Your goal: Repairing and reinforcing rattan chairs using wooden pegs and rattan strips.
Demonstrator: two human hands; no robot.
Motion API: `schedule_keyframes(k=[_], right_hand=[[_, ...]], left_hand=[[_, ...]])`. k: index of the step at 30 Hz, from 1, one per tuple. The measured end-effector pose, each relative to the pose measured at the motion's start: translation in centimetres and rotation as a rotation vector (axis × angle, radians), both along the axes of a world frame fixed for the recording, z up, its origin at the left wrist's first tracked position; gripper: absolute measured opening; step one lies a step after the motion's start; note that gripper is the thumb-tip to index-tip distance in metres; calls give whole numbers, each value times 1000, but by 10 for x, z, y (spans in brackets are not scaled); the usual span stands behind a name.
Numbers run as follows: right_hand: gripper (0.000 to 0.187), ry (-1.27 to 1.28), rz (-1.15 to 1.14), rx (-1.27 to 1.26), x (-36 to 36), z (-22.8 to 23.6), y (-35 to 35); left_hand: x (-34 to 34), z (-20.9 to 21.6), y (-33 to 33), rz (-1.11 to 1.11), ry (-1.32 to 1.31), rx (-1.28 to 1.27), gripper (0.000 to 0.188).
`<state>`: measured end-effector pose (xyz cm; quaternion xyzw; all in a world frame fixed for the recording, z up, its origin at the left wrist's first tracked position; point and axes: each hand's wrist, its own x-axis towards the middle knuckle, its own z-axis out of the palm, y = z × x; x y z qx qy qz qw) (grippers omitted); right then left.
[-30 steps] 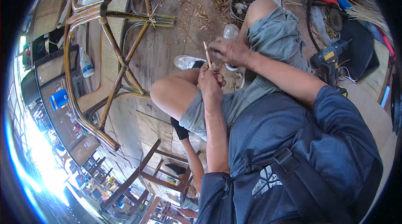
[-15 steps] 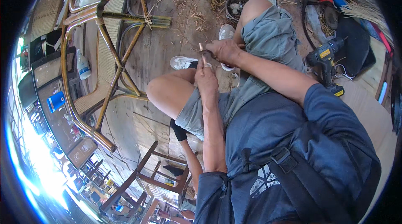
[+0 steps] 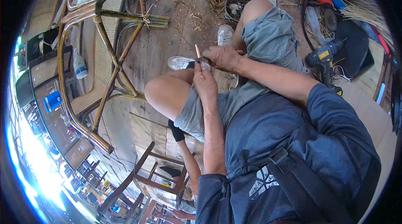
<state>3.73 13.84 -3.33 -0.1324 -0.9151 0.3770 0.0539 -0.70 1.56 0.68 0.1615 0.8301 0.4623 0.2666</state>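
My left hand (image 3: 205, 84) is closed around a slim pale wooden stick (image 3: 197, 51), its peeled tip pointing away from me above my lap. In my right hand (image 3: 225, 58) is a knife, its handle hidden by my fingers. The dark knife blade (image 3: 203, 59) lies across the stick, just beyond my left fingers. Curled shavings (image 3: 197, 25) are scattered over the plank floor ahead of my feet.
A rattan chair frame (image 3: 112, 71) lies on the left, near a clear bottle (image 3: 80, 65) and a blue cup (image 3: 52, 101). On the right are a cordless drill (image 3: 323, 56) and cane strands (image 3: 368, 12). A wooden stool (image 3: 155, 176) and another person's hands (image 3: 182, 214) show at lower left.
The knife blade has moved down the stick toward my left hand, with my right hand shifting slightly nearer. More of the stick's pale tip shows beyond the blade.
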Motion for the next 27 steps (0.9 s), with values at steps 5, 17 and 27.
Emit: schedule_keyframes(k=[5, 17, 27], right_hand=[[19, -268, -234, -29, -16, -37, 24], [15, 26, -16, -75, 6, 3, 4], [20, -267, -334, -31, -6, -75, 37]], left_hand=[[5, 23, 16, -35, 26, -9, 31], [1, 27, 9, 400, -823, 280, 34], [16, 49, 13, 331, -730, 196, 29]])
